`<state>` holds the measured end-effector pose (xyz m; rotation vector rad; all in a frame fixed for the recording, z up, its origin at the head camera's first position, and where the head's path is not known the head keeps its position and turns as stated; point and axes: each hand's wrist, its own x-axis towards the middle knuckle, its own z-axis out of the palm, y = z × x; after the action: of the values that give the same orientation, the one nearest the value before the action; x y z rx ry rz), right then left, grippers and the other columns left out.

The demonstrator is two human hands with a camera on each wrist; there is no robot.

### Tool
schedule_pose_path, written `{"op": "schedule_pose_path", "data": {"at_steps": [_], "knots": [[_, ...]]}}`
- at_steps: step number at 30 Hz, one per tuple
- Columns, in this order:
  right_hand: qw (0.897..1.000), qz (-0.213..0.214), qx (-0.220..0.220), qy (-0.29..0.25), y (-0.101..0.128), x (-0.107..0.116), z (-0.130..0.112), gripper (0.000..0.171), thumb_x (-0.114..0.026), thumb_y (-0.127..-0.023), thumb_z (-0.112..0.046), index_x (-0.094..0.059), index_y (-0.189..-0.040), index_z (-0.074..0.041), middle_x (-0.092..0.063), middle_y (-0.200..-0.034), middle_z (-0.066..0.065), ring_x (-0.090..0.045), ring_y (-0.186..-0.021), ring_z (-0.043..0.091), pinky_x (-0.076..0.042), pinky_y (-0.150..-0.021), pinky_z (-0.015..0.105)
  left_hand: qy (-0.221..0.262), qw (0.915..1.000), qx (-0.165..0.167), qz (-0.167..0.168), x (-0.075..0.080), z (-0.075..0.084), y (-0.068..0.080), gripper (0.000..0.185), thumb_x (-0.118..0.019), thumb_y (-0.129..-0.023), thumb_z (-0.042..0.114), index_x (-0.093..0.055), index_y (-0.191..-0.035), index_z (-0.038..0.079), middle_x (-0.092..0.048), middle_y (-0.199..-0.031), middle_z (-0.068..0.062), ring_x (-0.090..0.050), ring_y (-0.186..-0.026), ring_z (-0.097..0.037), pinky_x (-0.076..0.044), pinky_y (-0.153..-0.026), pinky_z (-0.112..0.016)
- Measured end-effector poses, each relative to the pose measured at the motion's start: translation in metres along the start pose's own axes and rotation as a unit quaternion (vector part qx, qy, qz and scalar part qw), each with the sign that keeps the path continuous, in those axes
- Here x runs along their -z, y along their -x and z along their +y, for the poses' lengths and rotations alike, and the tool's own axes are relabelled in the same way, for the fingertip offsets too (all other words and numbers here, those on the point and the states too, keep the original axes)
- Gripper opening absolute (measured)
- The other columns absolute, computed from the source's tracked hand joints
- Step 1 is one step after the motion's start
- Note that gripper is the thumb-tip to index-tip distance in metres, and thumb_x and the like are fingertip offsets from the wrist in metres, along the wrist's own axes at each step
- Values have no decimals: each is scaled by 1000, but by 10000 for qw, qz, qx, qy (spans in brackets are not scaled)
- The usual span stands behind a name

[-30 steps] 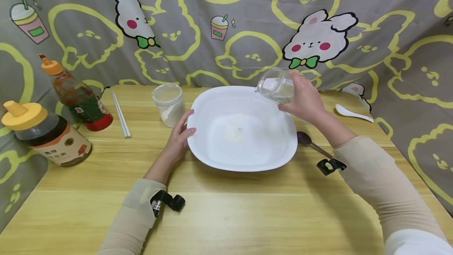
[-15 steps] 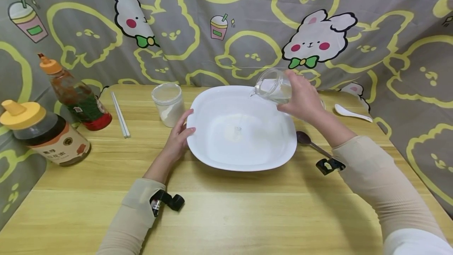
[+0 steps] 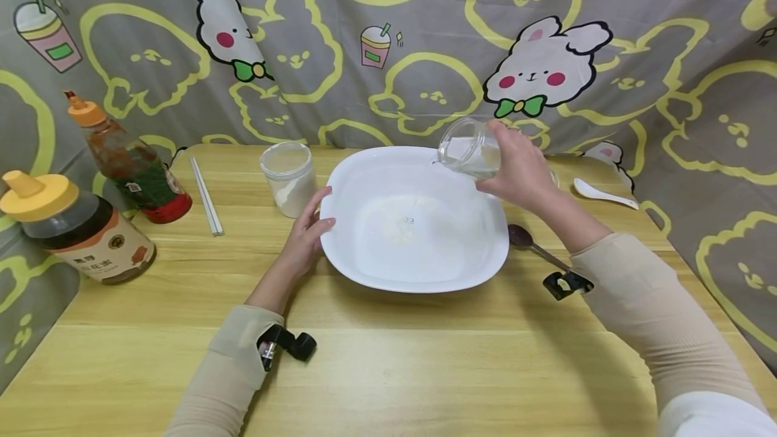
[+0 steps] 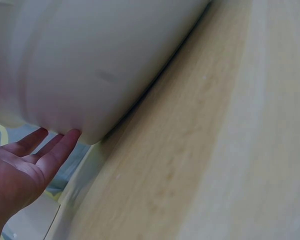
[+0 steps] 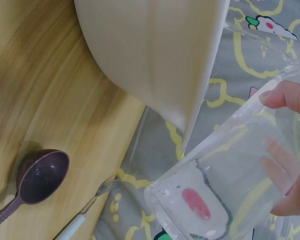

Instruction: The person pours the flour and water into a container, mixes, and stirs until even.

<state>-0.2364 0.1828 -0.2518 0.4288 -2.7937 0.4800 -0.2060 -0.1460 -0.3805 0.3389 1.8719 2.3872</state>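
Observation:
A white basin (image 3: 413, 268) stands on the wooden table, with a pale patch and some clear liquid at its bottom. My left hand (image 3: 301, 241) holds its left rim, thumb over the edge; in the left wrist view its fingers (image 4: 60, 150) touch the outer wall. My right hand (image 3: 522, 167) grips a clear glass jar (image 3: 473, 150), tilted over the basin's back right rim. Clear liquid (image 5: 255, 37) runs from the jar's mouth toward the basin. Part of the jar is hidden by the hand.
Left of the basin are a jar of white powder (image 3: 294, 187), chopsticks (image 3: 208, 197), a sauce bottle (image 3: 130, 167) and a honey bottle (image 3: 91, 235). To the right lie a brown spoon (image 3: 522, 237), a white spoon (image 3: 607, 195) and a fork (image 5: 85, 212). A patterned curtain (image 3: 425, 32) hangs behind.
The stream from the jar looks thinner in the head view than half a second ago. Both hands have stayed almost where they were.

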Motion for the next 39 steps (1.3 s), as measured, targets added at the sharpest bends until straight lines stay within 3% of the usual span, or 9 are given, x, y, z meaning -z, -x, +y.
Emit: {"op": "schedule_pose_path", "data": {"at_steps": [21,28,39], "knots": [[9992,-207,202,266,-2,0,-8,89,-75,-58,-19,-27,-131,-7,-42,-120,21,-39,-104,39,-36,-81,55,5,10000,59,41,0,-2,0,58,-47,-80,7,-28,-134,17,-37,-123,-19,-45,-99,-32,-50,-68,-32],[9989,-252,212,343,-3,0,-9,89,-75,-58,-20,-26,-132,-7,-40,-122,21,-38,-105,39,-35,-82,54,-7,10000,55,40,0,-1,1,58,-47,-80,8,-28,-134,17,-37,-123,-20,-43,-101,-36,-50,-70,-35],[9979,-146,380,510,-4,2,-11,86,-75,-58,-20,-29,-129,-5,-44,-114,22,-43,-97,38,-40,-74,52,146,9999,-8,45,0,-1,0,58,-46,-80,5,-29,-134,17,-39,-119,-23,-50,-91,-27,-51,-63,-34]]}}
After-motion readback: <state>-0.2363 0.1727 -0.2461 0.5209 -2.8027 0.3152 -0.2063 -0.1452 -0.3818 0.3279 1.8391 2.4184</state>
